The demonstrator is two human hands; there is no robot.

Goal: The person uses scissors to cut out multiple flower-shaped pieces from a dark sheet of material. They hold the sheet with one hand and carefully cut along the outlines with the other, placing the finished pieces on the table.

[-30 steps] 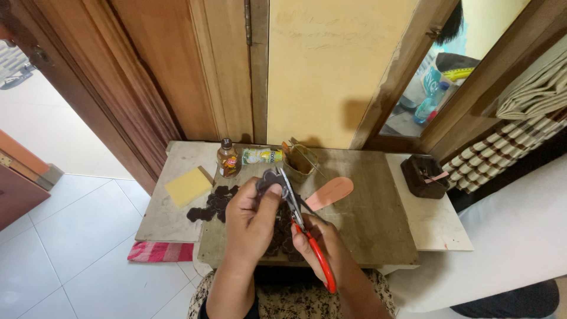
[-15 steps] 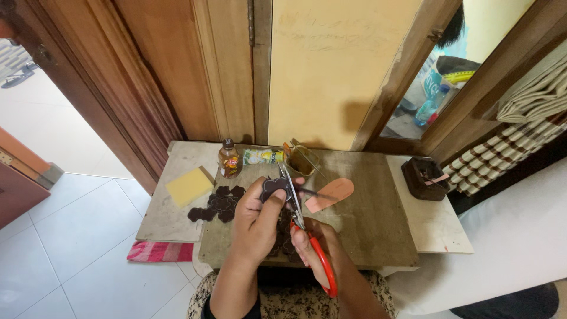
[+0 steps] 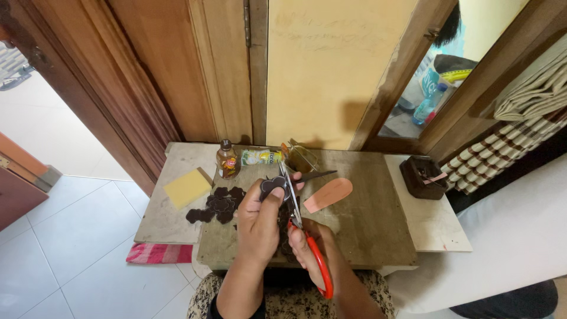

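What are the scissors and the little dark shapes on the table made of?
The scissors look like shiny grey metal blades with smooth orange plastic handles, held in the right hand. The dark pieces, like the one in the left hand, look thin, flat and matte, perhaps leather or foam; the picture cannot settle which.

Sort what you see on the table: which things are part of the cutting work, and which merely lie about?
In the work:
left hand
dark cut-out piece
right hand
scissors
pile of dark pieces

Lying about:
yellow sponge
brown bottle
pink oval piece
dark box
striped cloth
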